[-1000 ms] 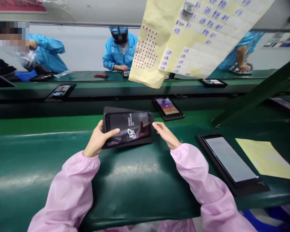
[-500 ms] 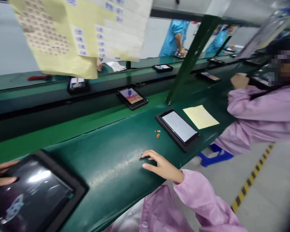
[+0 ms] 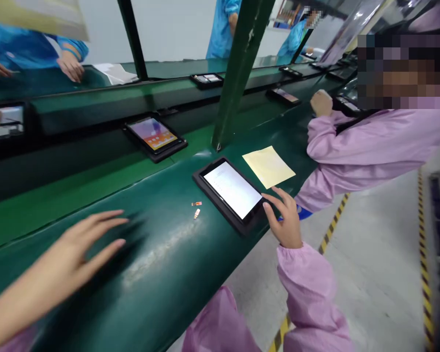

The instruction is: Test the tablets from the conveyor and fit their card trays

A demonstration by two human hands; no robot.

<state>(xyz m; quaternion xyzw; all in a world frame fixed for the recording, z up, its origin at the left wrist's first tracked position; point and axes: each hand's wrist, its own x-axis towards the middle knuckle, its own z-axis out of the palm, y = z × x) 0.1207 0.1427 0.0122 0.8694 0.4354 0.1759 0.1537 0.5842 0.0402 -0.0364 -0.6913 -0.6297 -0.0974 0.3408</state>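
A tablet (image 3: 232, 189) with a lit white screen lies on a dark tray (image 3: 220, 205) on the green bench. At its right corner is my right hand (image 3: 286, 222), fingers apart and fingertips at the tablet's edge; whether they press on it I cannot tell. My left hand (image 3: 90, 244) hovers over the bench at the left, fingers stretched out, holding nothing. Between my hands, two small orange-and-white pieces (image 3: 197, 213) lie beside the tray. A yellow paper sheet (image 3: 269, 166) rests just beyond the tablet.
Another tablet (image 3: 154, 134) with a colourful screen sits on the lower green strip behind. A green post (image 3: 238, 73) rises from the bench. At the right, a co-worker's pink sleeve (image 3: 355, 142) reaches over the bench. People in blue work across the line.
My left hand has left the dark tablet at the left, now out of view, and come rightward, empty. My right hand has moved right to the white-screen tablet's corner. The view has turned right.
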